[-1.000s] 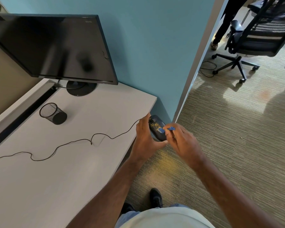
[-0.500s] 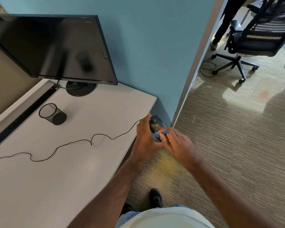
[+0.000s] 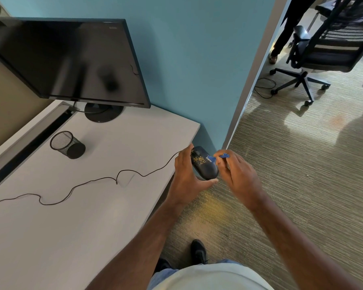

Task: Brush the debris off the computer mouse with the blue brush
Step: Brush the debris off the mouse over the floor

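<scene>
A black computer mouse (image 3: 204,166) speckled with yellow debris is held off the right edge of the desk, over the carpet. My left hand (image 3: 187,176) grips it from the left and underneath. My right hand (image 3: 238,174) pinches a small blue brush (image 3: 217,157), whose bristle end touches the mouse's upper right side. The mouse's thin black cable (image 3: 122,174) trails left across the white desk (image 3: 76,216).
A dark monitor (image 3: 71,59) stands at the back of the desk, with a black mesh pen cup (image 3: 66,145) in front of it. A yellowish patch lies on the carpet (image 3: 210,208) below the mouse. An office chair (image 3: 331,51) and a standing person's legs are beyond the partition.
My right hand has swept the brush across the mouse, left and then back to the right side. My left hand keeps the mouse in about the same place.
</scene>
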Tool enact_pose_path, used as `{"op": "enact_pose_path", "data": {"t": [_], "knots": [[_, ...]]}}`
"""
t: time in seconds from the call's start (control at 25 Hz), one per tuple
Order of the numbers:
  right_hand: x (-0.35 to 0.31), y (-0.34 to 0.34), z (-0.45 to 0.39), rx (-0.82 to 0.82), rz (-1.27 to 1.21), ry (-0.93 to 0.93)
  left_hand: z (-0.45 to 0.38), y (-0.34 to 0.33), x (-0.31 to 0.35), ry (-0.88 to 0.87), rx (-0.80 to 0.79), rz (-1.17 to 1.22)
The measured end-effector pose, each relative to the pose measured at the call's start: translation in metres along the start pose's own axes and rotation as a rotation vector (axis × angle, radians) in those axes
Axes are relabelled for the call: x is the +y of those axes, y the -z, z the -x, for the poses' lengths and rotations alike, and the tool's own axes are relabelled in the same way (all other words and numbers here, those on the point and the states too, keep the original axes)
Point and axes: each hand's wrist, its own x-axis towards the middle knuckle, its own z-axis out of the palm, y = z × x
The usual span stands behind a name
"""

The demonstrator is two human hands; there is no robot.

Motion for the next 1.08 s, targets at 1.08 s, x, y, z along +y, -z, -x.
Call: {"op": "enact_pose_path", "data": {"t": [1.08], "knots": [[-0.009, -0.006, -0.001, -0.049, 0.024, 0.042, 0.003, 0.000, 0.002, -0.012, -0.024, -0.001]]}}
